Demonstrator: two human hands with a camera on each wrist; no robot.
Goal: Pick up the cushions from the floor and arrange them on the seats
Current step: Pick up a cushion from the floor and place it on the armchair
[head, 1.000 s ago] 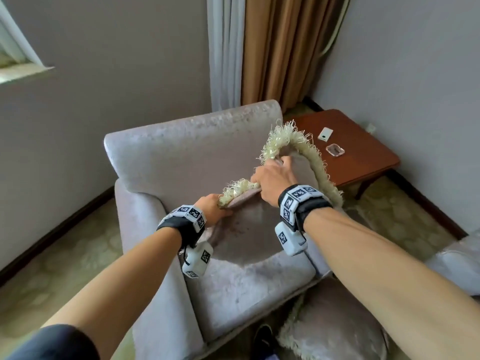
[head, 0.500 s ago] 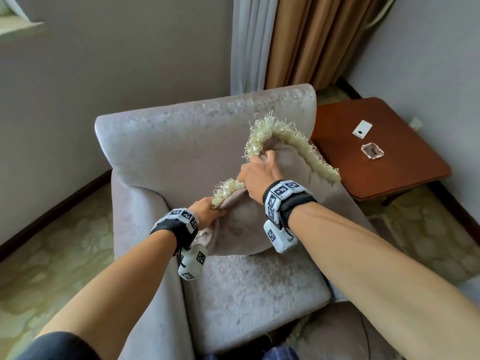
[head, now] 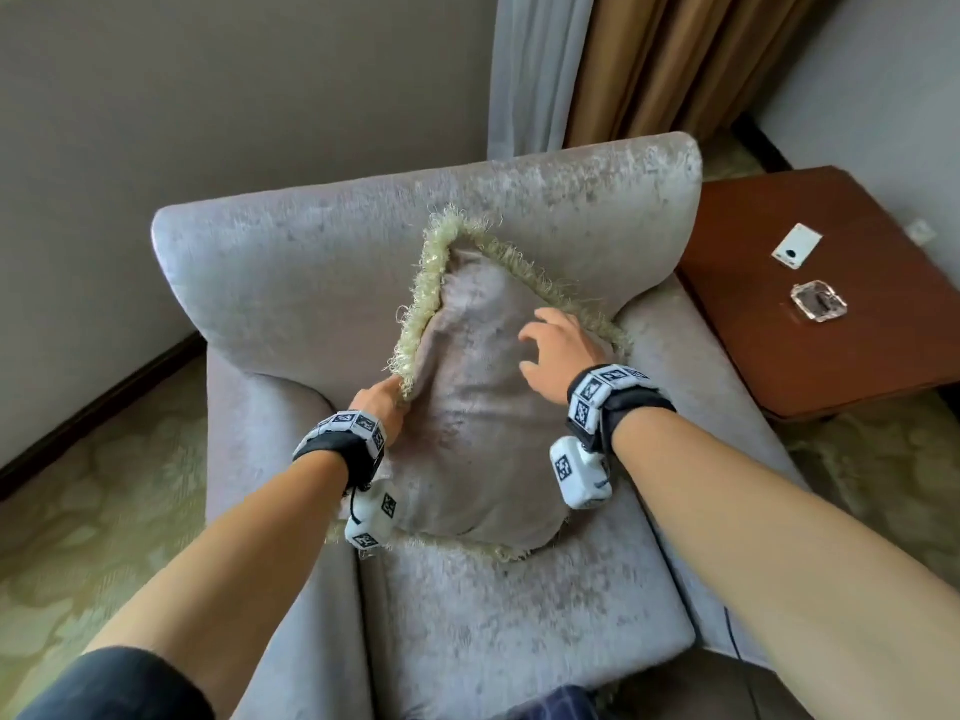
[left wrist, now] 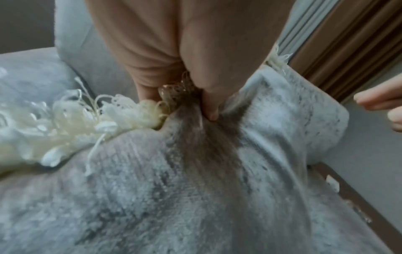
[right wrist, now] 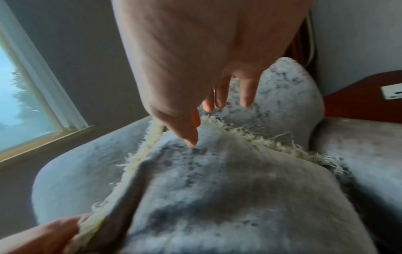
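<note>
On the grey crushed-velvet armchair (head: 311, 283), the left hand (head: 382, 407) still pinched the left edge of the taupe velvet cushion with shaggy cream fringe (head: 483, 407). That cushion, held aloft a second earlier, now leaned corner-up against the armchair's backrest, so this placement looked nearly done. The right hand (head: 558, 350) had let go, hovering over its plush face with fingers spread, holding nothing.

- Cushion (head: 483, 407): grey-mauve crushed velvet, soft sheen, mottled nap; edge trimmed with cream, shaggy looped-thread fringe (head: 421, 309).
- Armchair (head: 322, 283): same-looking velvety cloth, patchy lustre.
- Surface (head: 831, 324), right: reddish-brown wood, smooth, semi-gloss.
- Dish (head: 818, 301) on it: clear glass, shiny.
- Card (head: 796, 246): white, matt.
- Curtains (head: 665, 70), far: tan woven cloth; pale sheer beside.
- Floor (head: 104, 511): patterned olive carpet, matt.
</note>
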